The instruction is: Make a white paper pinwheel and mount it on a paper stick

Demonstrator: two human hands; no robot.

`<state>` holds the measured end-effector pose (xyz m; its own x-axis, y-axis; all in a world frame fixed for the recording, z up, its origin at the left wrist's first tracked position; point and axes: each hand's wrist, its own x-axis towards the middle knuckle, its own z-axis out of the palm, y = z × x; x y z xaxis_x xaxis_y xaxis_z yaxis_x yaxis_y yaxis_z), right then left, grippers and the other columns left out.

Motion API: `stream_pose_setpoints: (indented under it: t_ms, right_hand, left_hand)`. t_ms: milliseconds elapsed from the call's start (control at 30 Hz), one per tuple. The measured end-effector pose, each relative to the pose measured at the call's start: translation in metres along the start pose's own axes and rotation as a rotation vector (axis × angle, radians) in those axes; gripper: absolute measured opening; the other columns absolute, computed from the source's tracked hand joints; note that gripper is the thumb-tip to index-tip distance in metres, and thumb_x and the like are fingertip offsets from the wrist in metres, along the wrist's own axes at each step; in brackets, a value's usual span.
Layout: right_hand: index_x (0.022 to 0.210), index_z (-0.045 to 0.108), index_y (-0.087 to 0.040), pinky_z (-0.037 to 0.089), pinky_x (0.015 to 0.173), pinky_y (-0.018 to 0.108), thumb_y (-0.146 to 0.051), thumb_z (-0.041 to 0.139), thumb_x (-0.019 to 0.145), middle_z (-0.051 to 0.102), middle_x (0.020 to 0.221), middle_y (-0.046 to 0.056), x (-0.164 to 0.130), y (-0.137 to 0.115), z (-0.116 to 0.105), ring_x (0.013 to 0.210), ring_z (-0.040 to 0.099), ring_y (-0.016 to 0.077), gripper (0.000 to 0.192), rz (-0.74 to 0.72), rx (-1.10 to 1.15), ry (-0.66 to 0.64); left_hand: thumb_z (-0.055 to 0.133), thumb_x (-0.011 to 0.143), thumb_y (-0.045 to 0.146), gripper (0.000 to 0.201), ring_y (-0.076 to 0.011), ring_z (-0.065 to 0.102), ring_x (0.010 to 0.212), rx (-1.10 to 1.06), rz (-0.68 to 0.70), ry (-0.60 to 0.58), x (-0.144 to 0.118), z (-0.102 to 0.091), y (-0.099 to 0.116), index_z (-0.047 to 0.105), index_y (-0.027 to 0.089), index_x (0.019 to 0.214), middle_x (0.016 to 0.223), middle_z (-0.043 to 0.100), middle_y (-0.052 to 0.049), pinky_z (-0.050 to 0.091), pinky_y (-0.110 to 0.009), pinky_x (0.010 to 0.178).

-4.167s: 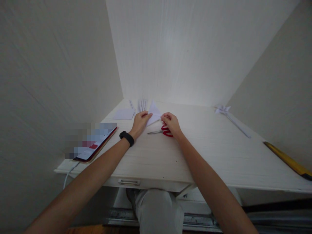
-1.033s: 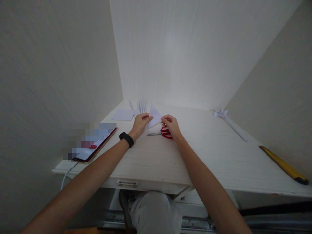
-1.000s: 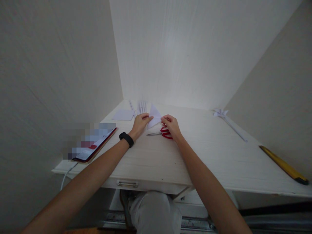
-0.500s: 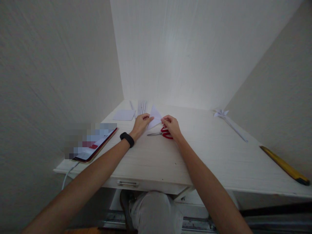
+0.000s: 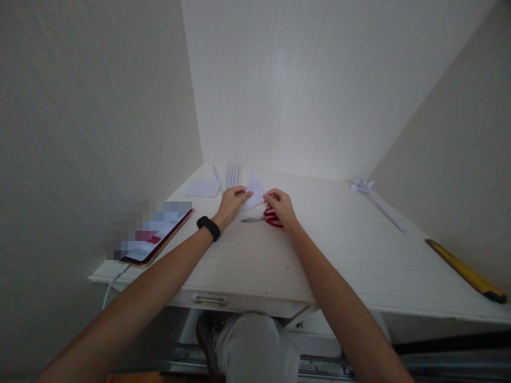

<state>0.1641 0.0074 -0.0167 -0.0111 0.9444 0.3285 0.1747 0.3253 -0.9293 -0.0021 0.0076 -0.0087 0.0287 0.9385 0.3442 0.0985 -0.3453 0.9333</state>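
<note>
A small folded sheet of white paper (image 5: 254, 186), triangular in outline, is held up over the desk between my hands. My left hand (image 5: 233, 202) grips its left side, thumb on the near face. At its right corner, the fingertips of my right hand (image 5: 280, 204) pinch the paper. Scissors with red handles (image 5: 273, 219) lie on the desk just below, blades pointing left, partly hidden by my right hand. Behind my left hand lie a stack of white paper squares (image 5: 203, 188) and several thin paper sticks (image 5: 233, 175).
On the white desk (image 5: 247, 260), a phone or tablet (image 5: 159, 236) with a cable sits at left. A paper pinwheel (image 5: 362, 185) on a rolled stick lies at the back right. A yellow box cutter (image 5: 463, 268) rests near the right wall. Walls enclose three sides.
Almost nothing differs. The paper and both hands stay in nearly the same place, with the same hold.
</note>
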Motion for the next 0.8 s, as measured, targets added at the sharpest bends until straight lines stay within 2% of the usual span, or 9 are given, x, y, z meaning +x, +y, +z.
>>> stream_pose_setpoints:
  t_ms: [300, 567, 800]
  right_hand:
    - [0.072, 0.056, -0.018, 0.043, 0.050, 0.021, -0.036, 0.060, 0.069, 0.055, 0.059, -0.003, 0.0024, 0.0031, 0.0013, 0.050, 0.048, 0.0086, 0.018, -0.016, -0.010, -0.011]
    - [0.071, 0.056, -0.018, 0.043, 0.051, 0.022, -0.037, 0.060, 0.069, 0.055, 0.059, -0.003, 0.0009, 0.0017, -0.0011, 0.051, 0.049, 0.0092, 0.019, -0.025, -0.042, -0.011]
    - [0.071, 0.057, -0.018, 0.042, 0.050, 0.021, -0.036, 0.061, 0.069, 0.057, 0.060, -0.002, 0.0015, 0.0011, 0.0000, 0.051, 0.049, 0.0091, 0.018, -0.021, -0.044, -0.016]
  left_hand:
    - [0.065, 0.067, 0.037, 0.024, -0.0118, 0.048, 0.058, 0.016, -0.007, -0.021, -0.0016, 0.0005, 0.0031, 0.056, 0.016, 0.062, 0.060, 0.055, 0.001, 0.038, -0.024, 0.057]
    - [0.066, 0.065, 0.037, 0.028, -0.0106, 0.043, 0.054, 0.031, -0.004, -0.015, -0.0040, 0.0023, 0.0090, 0.048, 0.017, 0.054, 0.054, 0.047, 0.003, 0.035, -0.023, 0.054]
    - [0.065, 0.066, 0.038, 0.026, -0.0112, 0.046, 0.056, 0.024, -0.009, -0.021, -0.0028, 0.0010, 0.0051, 0.052, 0.017, 0.058, 0.058, 0.051, 0.002, 0.038, -0.024, 0.056]
